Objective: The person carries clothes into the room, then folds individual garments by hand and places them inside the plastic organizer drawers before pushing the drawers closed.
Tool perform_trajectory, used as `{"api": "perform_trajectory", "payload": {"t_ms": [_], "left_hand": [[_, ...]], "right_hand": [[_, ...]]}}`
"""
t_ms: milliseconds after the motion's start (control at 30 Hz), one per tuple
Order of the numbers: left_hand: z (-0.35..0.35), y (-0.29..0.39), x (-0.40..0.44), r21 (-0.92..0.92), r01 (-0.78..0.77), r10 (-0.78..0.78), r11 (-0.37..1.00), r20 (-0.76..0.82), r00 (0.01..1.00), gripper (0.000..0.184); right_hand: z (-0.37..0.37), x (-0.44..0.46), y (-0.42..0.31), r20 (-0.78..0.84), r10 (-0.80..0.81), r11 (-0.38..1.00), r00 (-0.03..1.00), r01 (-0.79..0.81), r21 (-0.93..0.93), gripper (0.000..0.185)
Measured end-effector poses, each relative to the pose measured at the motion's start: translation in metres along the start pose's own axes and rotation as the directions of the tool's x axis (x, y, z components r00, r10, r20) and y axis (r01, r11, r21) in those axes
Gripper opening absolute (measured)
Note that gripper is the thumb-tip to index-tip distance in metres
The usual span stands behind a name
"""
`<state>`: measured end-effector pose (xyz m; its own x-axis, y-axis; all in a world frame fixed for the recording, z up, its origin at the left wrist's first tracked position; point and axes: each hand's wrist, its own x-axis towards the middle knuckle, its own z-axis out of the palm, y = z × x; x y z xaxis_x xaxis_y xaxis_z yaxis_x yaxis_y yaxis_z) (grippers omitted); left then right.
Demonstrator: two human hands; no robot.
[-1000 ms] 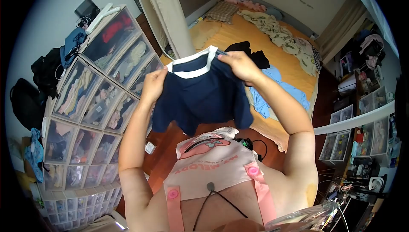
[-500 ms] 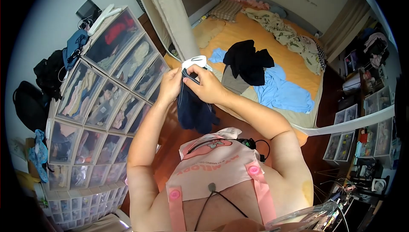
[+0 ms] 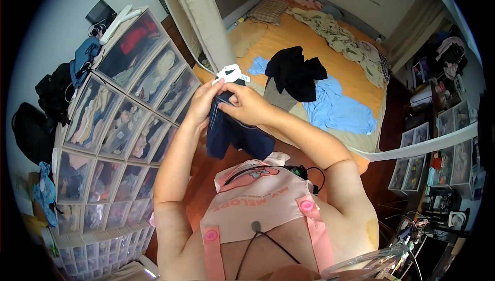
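My left hand [image 3: 202,101] and my right hand [image 3: 246,104] are close together, fingers pinched on the upper edge of a navy garment [image 3: 219,134]. The cloth hangs below my hands in two loose parts, like the legs of shorts or trousers, though its exact kind is unclear. Just above my fingers, a white band-like piece [image 3: 223,73] with a small printed tag [image 3: 244,78] sticks up at the garment's top. My fingers partly hide where the white piece meets the navy cloth.
Ahead is a bed [image 3: 258,41] with a black garment [image 3: 294,72], a light blue garment [image 3: 340,108] and a patterned blanket [image 3: 330,28]. Stacked clear drawers [image 3: 121,126] stand on my left. A curtain [image 3: 201,18] hangs at the bed's near corner; shelves [image 3: 454,162] line the right.
The navy garment has spread wider below my hands, its lower part swinging out to both sides. The white piece and its tag show more. Both hands have shifted slightly.
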<state>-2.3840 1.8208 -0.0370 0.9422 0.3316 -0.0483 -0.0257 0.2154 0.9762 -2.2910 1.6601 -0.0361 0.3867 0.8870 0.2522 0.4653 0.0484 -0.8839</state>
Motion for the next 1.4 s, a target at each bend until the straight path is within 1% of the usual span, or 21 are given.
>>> {"api": "perform_trajectory", "payload": {"t_ms": [33,167,267,300,333,400,467,500,567,600,633,700,733,800,900,1067,1133,1200,1267,1333,1400], "left_hand": [[0.008,0.004,-0.001,-0.048,0.021,-0.020,0.999,0.011,1.000,0.032],[-0.005,-0.005,0.006,-0.068,0.012,-0.012,0.998,0.004,1.000,0.032],[-0.006,0.003,0.002,0.032,-0.052,0.053,0.998,-0.025,0.998,0.030],[-0.010,0.003,0.002,0.050,-0.066,0.066,0.997,0.002,0.998,0.028],[-0.014,0.003,0.000,0.066,-0.078,0.076,0.995,0.029,0.997,0.027],[-0.016,0.005,-0.001,0.118,-0.107,0.094,0.987,0.108,0.990,0.025],[-0.016,0.009,-0.001,0.174,-0.113,0.081,0.978,0.179,0.981,0.024],[-0.015,0.012,-0.001,0.203,-0.106,0.063,0.973,0.207,0.976,0.023],[-0.012,0.019,-0.003,0.239,-0.067,0.010,0.969,0.233,0.972,0.034],[-0.011,0.024,-0.006,0.309,-0.144,0.068,0.940,0.244,0.967,0.039],[-0.010,0.029,-0.010,0.376,-0.221,0.127,0.900,0.258,0.958,0.045],[-0.012,0.030,-0.019,0.607,-0.350,0.238,0.713,0.260,0.936,0.067],[-0.027,0.015,-0.015,0.747,-0.391,0.240,0.538,0.309,0.920,0.058],[-0.062,-0.035,-0.013,0.825,-0.118,-0.088,0.552,0.199,0.976,0.040],[-0.067,-0.061,-0.017,0.740,-0.137,0.043,0.658,0.145,0.989,0.027],[-0.092,-0.069,-0.025,0.723,-0.295,0.299,0.625,0.128,0.946,0.022],[-0.101,-0.040,-0.035,0.822,-0.337,0.337,0.459,0.190,0.922,0.021],[-0.100,-0.009,-0.045,0.870,-0.258,0.294,0.421,0.139,0.946,0.021],[-0.100,0.001,-0.048,0.873,-0.268,0.368,0.408,0.112,0.923,0.023],[-0.088,0.012,-0.050,0.889,-0.181,0.314,0.421,0.045,0.948,0.023],[-0.091,0.011,-0.054,0.810,-0.282,0.321,0.514,0.123,0.939,0.023]], "right_hand": [[0.005,-0.003,-0.004,-0.040,-0.069,0.994,0.997,0.073,0.084,0.040],[0.003,-0.017,-0.016,0.157,0.018,0.959,0.987,-0.062,0.278,0.048],[0.000,-0.019,0.020,-0.093,-0.033,0.872,0.995,0.075,0.484,0.036],[-0.005,-0.017,0.036,-0.316,-0.090,0.910,0.944,0.207,0.359,0.034],[-0.021,-0.016,0.033,-0.451,-0.059,0.997,0.891,0.079,0.025,0.056],[-0.035,-0.010,0.028,-0.481,-0.278,0.947,0.832,0.154,-0.280,0.081],[-0.035,-0.001,0.045,-0.233,-0.135,0.984,0.963,0.103,-0.143,0.097],[-0.031,0.004,0.042,-0.148,-0.149,0.983,0.978,0.163,0.086,0.081],[-0.038,0.012,0.036,-0.005,-0.091,0.984,0.996,0.091,0.150,0.065],[-0.038,0.014,0.033,0.069,-0.064,0.983,0.996,0.051,0.179,0.057],[-0.035,0.016,0.029,-0.058,-0.140,0.952,0.988,0.151,0.265,0.033],[-0.045,0.017,0.020,-0.053,-0.153,0.935,0.987,0.162,0.314,0.032],[-0.052,0.017,0.017,-0.067,-0.175,0.938,0.982,0.187,0.290,0.030],[-0.074,0.015,0.003,-0.063,-0.194,0.956,0.979,0.203,0.212,0.026],[-0.085,0.014,-0.011,-0.058,-0.228,0.950,0.972,0.235,0.206,0.025],[-0.106,0.009,-0.020,-0.096,-0.152,0.979,0.984,0.163,0.125,0.023],[-0.120,0.001,-0.030,-0.071,-0.146,0.989,0.987,0.146,-0.006,0.023],[-0.125,-0.004,-0.038,-0.100,-0.151,0.988,0.983,0.146,-0.057,0.022],[-0.124,-0.009,-0.042,-0.110,-0.151,0.988,0.982,0.147,-0.051,0.023],[-0.123,-0.012,-0.045,-0.112,-0.146,0.989,0.983,0.148,0.009,0.023],[-0.122,-0.020,-0.053,-0.095,-0.110,0.993,0.989,0.112,0.020,0.028]]}}
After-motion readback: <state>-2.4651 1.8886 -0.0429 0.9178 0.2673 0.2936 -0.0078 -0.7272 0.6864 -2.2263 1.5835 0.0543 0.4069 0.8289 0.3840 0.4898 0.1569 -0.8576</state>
